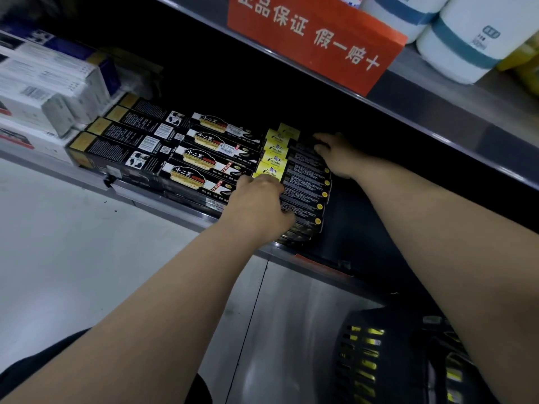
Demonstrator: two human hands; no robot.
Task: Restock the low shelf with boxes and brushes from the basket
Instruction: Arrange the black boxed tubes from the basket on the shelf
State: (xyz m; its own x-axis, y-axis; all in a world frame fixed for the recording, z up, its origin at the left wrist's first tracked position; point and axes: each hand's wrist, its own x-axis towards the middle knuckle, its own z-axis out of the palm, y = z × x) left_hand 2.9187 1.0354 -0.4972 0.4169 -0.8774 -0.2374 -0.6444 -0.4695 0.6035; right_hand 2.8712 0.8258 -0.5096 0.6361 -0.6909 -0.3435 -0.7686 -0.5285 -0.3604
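Note:
On the low shelf (186,212) lies a row of black boxes with yellow ends (306,188), side by side near the front edge. My left hand (259,205) rests on the near left end of this row, fingers curled over the box edges. My right hand (335,154) reaches deeper in and lies on the far box, fingers stretched toward the dark back of the shelf. The black basket (379,360) stands on the floor at the lower right, with yellow-labelled goods showing through its slots.
Left of the row lie black and gold boxes (163,153), then white boxes (49,88) stacked at the far left. An upper shelf carries a red sign (315,39) and white cups with blue bands (466,39). Pale floor lies at the left.

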